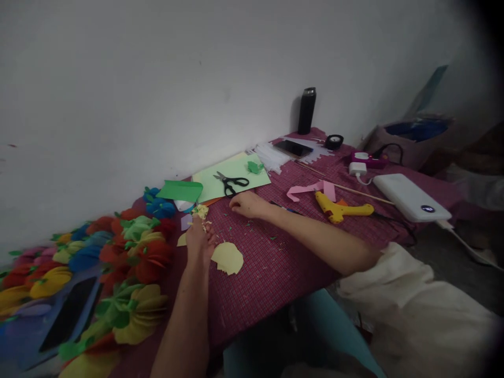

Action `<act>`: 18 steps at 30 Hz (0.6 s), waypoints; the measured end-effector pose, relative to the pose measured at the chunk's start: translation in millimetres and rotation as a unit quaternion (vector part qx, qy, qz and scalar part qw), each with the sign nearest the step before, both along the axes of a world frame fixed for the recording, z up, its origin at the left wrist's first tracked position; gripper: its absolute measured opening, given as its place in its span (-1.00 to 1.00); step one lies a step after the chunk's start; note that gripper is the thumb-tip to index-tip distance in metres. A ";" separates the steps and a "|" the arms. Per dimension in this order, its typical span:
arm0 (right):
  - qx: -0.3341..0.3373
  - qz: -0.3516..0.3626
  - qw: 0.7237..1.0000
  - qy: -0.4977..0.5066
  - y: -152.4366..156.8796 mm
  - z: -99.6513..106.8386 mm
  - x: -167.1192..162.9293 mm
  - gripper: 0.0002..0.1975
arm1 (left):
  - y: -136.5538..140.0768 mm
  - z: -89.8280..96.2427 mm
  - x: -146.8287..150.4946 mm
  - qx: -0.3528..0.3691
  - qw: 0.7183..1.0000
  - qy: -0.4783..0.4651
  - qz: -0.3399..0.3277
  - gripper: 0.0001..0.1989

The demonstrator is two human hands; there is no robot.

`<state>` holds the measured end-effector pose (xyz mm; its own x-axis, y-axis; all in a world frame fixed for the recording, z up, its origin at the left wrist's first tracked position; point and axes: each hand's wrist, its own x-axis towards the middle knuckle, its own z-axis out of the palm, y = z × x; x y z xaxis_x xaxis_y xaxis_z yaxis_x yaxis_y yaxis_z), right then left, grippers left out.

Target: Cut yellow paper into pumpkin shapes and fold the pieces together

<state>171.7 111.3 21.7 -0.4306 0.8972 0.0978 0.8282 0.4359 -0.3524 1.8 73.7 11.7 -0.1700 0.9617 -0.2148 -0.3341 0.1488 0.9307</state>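
My left hand is closed around crumpled pale-yellow paper scraps, which stick out above its fingers. Beside it on the tablecloth lies a stack of round yellow paper cut-outs, with another piece of yellow paper partly behind the wrist. My right hand is low over the cloth with its fingers bent together; whether anything small is between them is hidden. Just behind it, black-handled scissors lie on pale green paper sheets. Tiny green bits dot the cloth near both hands.
Paper flowers and pumpkin-like shapes crowd the left side. On the right are a yellow glue gun, pink paper strip, wooden stick and white power bank. A phone and black bottle stand farther back.
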 end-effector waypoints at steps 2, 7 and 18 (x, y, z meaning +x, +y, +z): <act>-0.006 -0.003 1.000 -0.026 7.4 -7.0 -13.4 -0.76 | 1.2 -2.7 -0.2 0.009 1.000 0.001 0.012 -0.67; -0.024 -0.010 0.996 -0.085 16.4 -21.3 -44.7 -0.74 | 2.2 -2.8 -2.2 0.026 0.999 0.000 0.030 -0.69; -0.034 0.125 0.985 -0.117 6.2 -6.0 -32.3 -0.78 | 1.1 -0.8 -4.1 0.023 0.999 -0.013 0.038 -0.68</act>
